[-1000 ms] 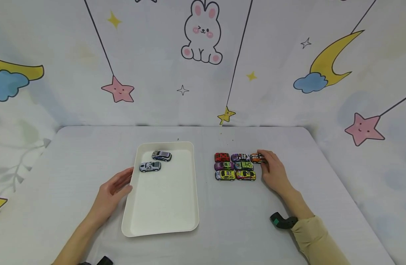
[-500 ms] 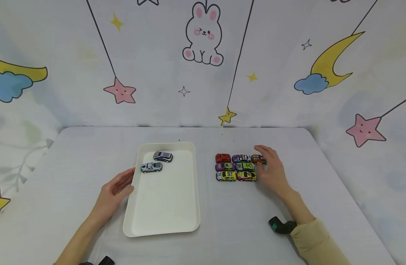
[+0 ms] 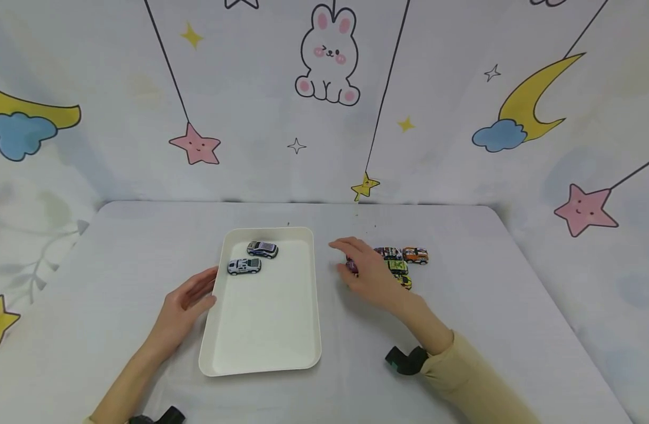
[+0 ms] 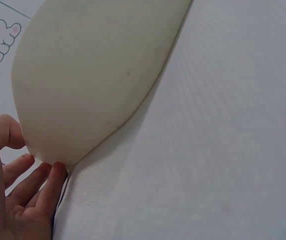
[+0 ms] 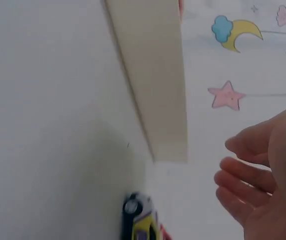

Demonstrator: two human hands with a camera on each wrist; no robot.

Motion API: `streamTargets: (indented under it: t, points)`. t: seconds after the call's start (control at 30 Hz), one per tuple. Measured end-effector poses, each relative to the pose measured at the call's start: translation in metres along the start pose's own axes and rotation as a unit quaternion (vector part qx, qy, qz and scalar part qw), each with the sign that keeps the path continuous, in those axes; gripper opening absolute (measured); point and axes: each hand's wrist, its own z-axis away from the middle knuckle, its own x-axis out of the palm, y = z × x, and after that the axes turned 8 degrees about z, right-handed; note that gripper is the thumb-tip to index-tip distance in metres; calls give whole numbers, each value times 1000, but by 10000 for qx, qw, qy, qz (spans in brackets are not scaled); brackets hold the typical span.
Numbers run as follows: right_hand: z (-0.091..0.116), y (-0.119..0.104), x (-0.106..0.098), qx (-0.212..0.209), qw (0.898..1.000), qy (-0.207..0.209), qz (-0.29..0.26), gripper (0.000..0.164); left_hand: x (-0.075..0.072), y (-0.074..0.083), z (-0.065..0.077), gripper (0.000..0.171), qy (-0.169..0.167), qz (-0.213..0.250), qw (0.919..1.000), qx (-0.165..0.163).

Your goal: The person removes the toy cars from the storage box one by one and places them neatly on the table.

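Note:
A white rectangular tray (image 3: 261,330) lies left of the middle, with a silver-white toy car (image 3: 244,266) and a dark-blue and white toy car (image 3: 262,249) near its far end. My left hand (image 3: 176,318) rests its fingertips and thumb against the tray's left side; the left wrist view shows them touching the outer wall. My right hand (image 3: 369,274) hovers over the grouped toy cars with fingers loosely bent and nothing between them. It hides most of the left-hand cars. An orange toy car (image 3: 416,255), a purple-white one (image 3: 390,253) and a green one (image 3: 398,267) show beside it.
A blurred yellow and dark toy car (image 5: 142,220) appears below the tray wall in the right wrist view. White cloth covers the table (image 3: 515,330). Behind it hangs a backdrop (image 3: 250,70) printed with a rabbit, stars and moons.
My right hand has left the orange car at the group's right end and moved left across the cars. That car stays in its place. The left hand still touches the tray.

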Motion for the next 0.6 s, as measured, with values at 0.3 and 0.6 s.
streamTargets:
  t: [0.3, 0.6]
  points:
    - [-57, -65, 15, -147, 9921, -1247, 49, 39, 0, 1, -1, 50, 11, 43, 10000, 17]
    - [-99, -92, 52, -58, 9805, -1931, 366, 39, 0, 3, 1, 50, -8, 142, 9998, 107]
